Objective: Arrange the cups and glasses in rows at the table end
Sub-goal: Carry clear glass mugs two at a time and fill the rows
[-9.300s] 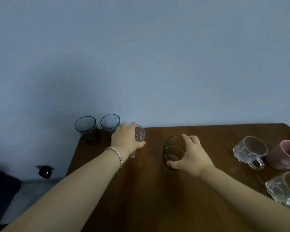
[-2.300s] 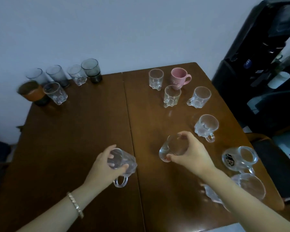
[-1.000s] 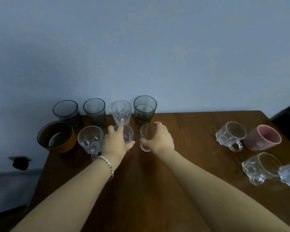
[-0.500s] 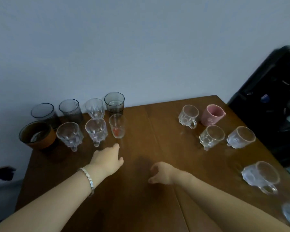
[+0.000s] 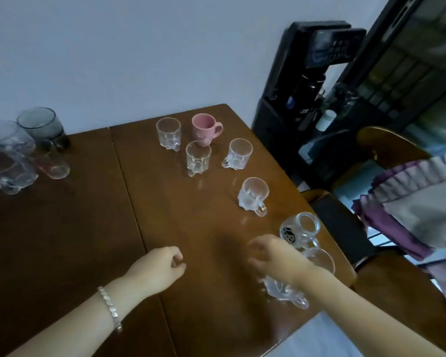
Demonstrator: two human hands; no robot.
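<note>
Left hand (image 5: 158, 270): it is held low over the table (image 5: 70, 240), fingers loosely curled, and nothing is gripped in it.
Right hand (image 5: 277, 257): it is spread half open over the near glass mug (image 5: 285, 289) at the right edge; whether the fingers already touch the mug cannot be told, because the hand is blurred and covers it.
Arranged group: some glasses (image 5: 18, 155) are gathered at the far left end of the table, near the wall, partly out of view.
Still to be moved: the pink mug (image 5: 204, 130), several clear mugs (image 5: 252, 195) and the printed mug (image 5: 298, 231) are spread over the right half, well apart from the group.
Handling, judged: the mugs are probably of thick moulded glass, so stiff, rather heavy and smooth; they could chip if knocked together.
Where to hold: the body is best wrapped from above or from the side, or the handle (image 5: 300, 302) taken, which points toward the person.
Risk: the near mug stands close to the table edge beside another one (image 5: 319, 258), so a sliding contact could push one off.
</note>
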